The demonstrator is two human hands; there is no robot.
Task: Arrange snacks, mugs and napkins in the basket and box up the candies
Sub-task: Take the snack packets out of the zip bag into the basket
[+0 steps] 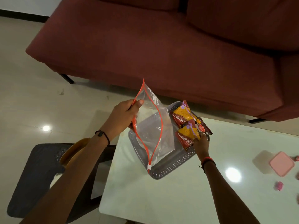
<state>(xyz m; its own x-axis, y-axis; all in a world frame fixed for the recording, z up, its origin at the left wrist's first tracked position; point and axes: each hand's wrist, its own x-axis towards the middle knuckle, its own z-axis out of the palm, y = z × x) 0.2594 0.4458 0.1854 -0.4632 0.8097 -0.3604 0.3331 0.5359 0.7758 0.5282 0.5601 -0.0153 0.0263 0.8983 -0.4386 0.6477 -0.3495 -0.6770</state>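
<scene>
Pale tiled floor [19,88] and a maroon sofa [161,54] fill the background; a glossy white desk [161,191] stands in front of the sofa. On the desk's far left corner sits a grey perforated basket [176,165]. Left hand [124,115] is raised above the basket, grip closed on the orange zip rim of a clear bag [153,126], thumb over the edge; bag mouth gapes open, no contents discernible. Right hand [200,143] is at the basket's right side, fingers pinched on a red and yellow snack packet [187,136]. A second like packet [184,115] and a dark packet [202,126] lie just beyond it in the basket. Near the desk's right edge: a pink box [281,164] and a small pink candy [279,185], well apart from the basket. A dark chair [40,175] stands left of the desk.
</scene>
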